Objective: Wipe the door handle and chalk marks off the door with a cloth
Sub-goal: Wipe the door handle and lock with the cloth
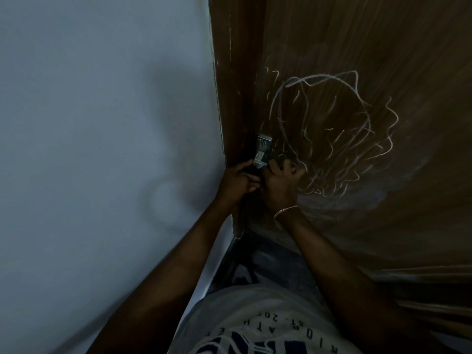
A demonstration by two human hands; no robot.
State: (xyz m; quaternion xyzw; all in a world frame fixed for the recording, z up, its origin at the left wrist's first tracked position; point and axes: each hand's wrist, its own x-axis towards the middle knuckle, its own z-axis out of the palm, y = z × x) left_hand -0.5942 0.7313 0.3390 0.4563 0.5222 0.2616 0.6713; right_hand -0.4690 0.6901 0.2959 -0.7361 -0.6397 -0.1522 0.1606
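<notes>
A brown wooden door (357, 47) carries white chalk scribbles (339, 134) across its middle. At its left edge sits a metal door handle (263, 149) with chalk marks on its plate. Both my hands meet just under that plate. My left hand (236, 183) curls around the dark lower part of the handle. My right hand (281, 186), with a thin bracelet on the wrist, is closed against the handle's lower end, and a small bluish bit of cloth (263, 167) shows at its fingertips. The rest of the cloth is hidden in the dim light.
A pale grey-blue wall (102, 123) fills the left side, up to the door frame (229, 98). Below the hands a dark floor (268, 256) runs along the door's bottom. My white printed shirt (255, 323) is at the bottom edge.
</notes>
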